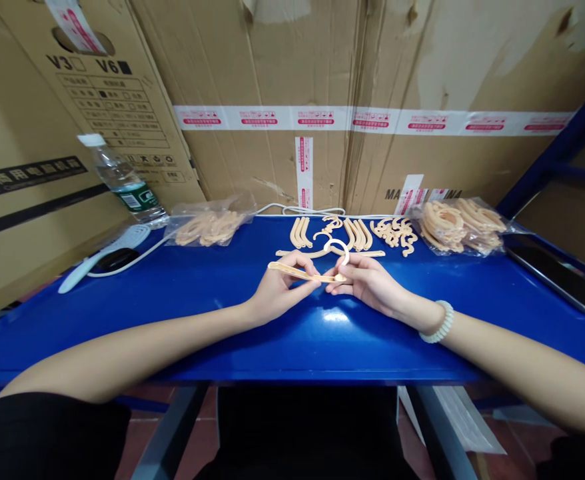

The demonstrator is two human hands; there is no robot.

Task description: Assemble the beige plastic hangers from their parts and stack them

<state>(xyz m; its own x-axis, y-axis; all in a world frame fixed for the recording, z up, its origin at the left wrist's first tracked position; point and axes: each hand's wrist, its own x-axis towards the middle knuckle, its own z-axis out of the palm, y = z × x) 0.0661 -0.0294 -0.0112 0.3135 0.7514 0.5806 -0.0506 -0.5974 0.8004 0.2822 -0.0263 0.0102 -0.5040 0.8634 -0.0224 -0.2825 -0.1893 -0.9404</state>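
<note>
Well, I count two cream pieces held just above the glossy blue bench (292, 353): one slim bar (292, 271), pinched by the left hand's (277, 293) fingers, and one rounded hook (346, 251), gripped in the right hand's (372, 285). Around them sit one bottle (131, 183), one phone (560, 277) and, behind, tall cardboard (267, 67).

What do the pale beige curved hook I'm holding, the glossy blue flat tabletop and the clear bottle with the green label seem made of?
Pale beige curved hook: probably smooth moulded plastic, judging by its even colour. Glossy blue flat tabletop: perhaps painted metal or laminate; a bright reflection shows the gloss. Clear bottle with green label: likely plastic, being see-through and shiny.
</note>
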